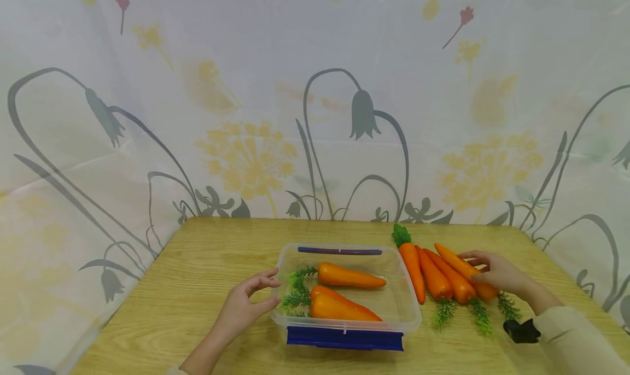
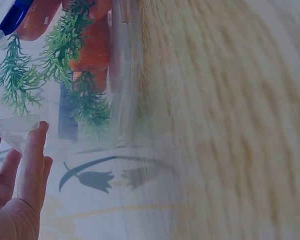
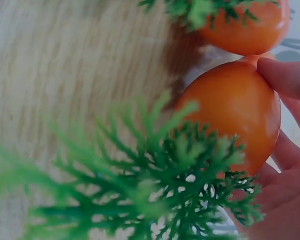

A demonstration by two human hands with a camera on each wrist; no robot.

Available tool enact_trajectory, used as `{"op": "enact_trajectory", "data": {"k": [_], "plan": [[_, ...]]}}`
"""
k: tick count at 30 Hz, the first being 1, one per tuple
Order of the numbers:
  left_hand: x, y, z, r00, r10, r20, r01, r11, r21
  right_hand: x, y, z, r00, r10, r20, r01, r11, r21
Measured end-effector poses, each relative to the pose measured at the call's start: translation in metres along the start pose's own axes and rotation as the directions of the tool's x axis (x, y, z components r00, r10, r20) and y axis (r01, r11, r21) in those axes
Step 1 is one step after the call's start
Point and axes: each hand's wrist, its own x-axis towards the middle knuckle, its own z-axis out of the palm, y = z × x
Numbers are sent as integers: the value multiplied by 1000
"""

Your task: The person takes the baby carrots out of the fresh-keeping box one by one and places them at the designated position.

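Note:
My left hand (image 1: 246, 304) is beside the left wall of a clear plastic container (image 1: 354, 325), its fingers loosely bent and its fingertips right at the rim. Toy carrots lie inside: one carrot (image 1: 349, 275) toward the back and a pair of carrots (image 1: 339, 308) at the front, their green tops pointing left. On the right, my right hand (image 1: 502, 274) grips the thick end of the outermost carrot (image 1: 454, 259). The right wrist view shows the thumb against this carrot (image 3: 230, 105) and the other fingers behind it, with its feathery green top (image 3: 185, 170) in front.
Between the container and my right hand, a carrot with a broad leafy top (image 1: 413, 268) and two carrots with feathery tops (image 1: 435, 276) lie on the wooden table (image 1: 206, 265). Blue clips (image 1: 344, 338) line the container's front and back. A patterned cloth (image 1: 246, 91) hangs behind.

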Motion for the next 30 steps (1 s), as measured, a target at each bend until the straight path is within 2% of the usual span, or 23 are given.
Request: {"op": "enact_trajectory", "data": {"k": [11,20,30], "plan": [[-1,0,0,1000,0,-7,0,1000,3,-2,4,3,1000,-8,3,8,1000,10],[0,0,0,1000,27,-6,-27,1000,1,-5,-2,-2,999,21,-33,-22,999,-44],[-1,-1,0,1000,28,-9,-27,1000,7,-4,-16,-12,995,-53,-84,46,995,-88]]}}
